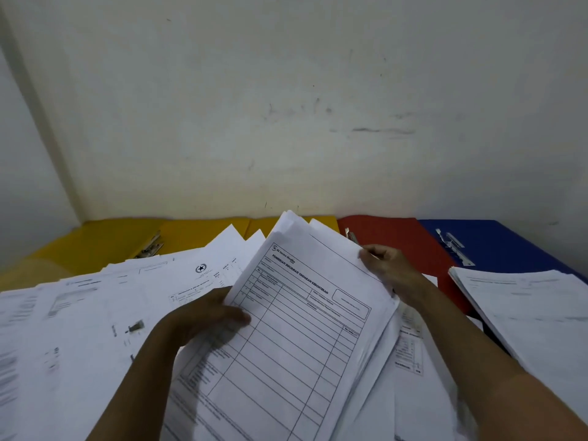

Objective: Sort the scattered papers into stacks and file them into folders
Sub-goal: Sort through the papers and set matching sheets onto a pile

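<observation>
A thick bundle of printed forms [296, 329] is raised at a tilt in the middle of the view, a ruled table sheet on top. My left hand [206, 316] grips its left edge, thumb on the top sheet. My right hand [388, 268] pinches its upper right edge. Loose papers [95, 313] lie spread over the table on the left. A neat stack of papers [534, 307] rests on the open blue folder [496, 243]. An open red folder [397, 240] and open yellow folders [105, 240] lie along the wall.
A white wall [286, 106] stands right behind the folders. Metal fasteners show in the yellow folder [149, 246], the red folder [351, 235] and the blue folder [455, 246]. A small binder clip [135, 327] lies on the loose papers at left.
</observation>
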